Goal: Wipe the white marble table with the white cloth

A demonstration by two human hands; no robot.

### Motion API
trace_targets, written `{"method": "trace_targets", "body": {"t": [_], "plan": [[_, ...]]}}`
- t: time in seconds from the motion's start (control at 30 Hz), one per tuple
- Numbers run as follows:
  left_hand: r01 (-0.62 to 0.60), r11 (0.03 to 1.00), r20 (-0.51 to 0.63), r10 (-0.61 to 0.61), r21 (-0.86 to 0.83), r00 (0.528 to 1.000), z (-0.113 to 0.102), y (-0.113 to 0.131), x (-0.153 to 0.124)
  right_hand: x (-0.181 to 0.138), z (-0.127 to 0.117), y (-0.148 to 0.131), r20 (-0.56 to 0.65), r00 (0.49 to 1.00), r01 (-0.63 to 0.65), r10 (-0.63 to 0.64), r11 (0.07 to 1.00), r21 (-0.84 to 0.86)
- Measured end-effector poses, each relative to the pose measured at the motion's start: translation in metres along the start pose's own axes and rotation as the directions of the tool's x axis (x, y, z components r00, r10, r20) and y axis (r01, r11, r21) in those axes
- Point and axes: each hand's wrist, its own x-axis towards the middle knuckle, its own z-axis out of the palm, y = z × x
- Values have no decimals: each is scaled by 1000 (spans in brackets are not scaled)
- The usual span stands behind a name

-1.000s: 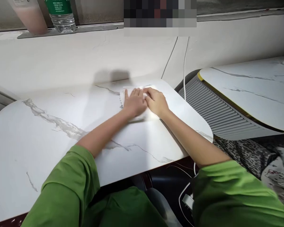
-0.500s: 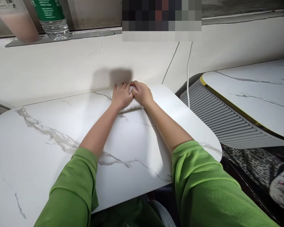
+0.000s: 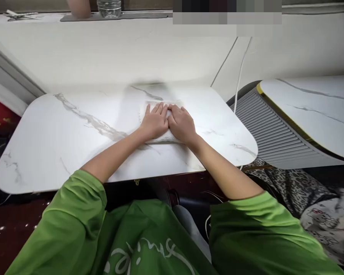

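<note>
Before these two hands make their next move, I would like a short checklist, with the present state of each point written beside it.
1. Left hand spread on the folded white cloth: ok.
2. Right hand on the cloth, close beside the left: ok.
3. Right hand's grip on the cloth: cannot tell, its palm is hidden.
4. Cloth lying on the marble-patterned tabletop: ok.
5. White cable apart from the cloth: ok.
6. Clear bottle capped: cannot tell, its top is outside the picture.

A marble-patterned table (image 3: 46, 145) and a gold-edged second table (image 3: 318, 99) line a white wall (image 3: 103, 53) in a furnished indoor room, whether home or business unclear.
</note>
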Motion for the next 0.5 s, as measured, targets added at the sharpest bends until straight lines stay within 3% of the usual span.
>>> {"method": "trace_targets", "body": {"t": [0.17,0.3,0.4,0.5], "plan": [[-48,996,63,44,72,997,-4,8,-65,-52,-21,-33,154,984,100,-88,993,-70],[-69,993,9,68,98,998,-4,7,-107,-83,-29,-56,247,953,205,-174,973,-104],[-54,994,17,52,93,998,-9,3,-119,-89,-23,-67,284,933,260,-220,959,-112],[13,997,70,-18,71,997,-17,-9,-108,-72,-9,-67,295,929,261,-223,960,-97]]}}
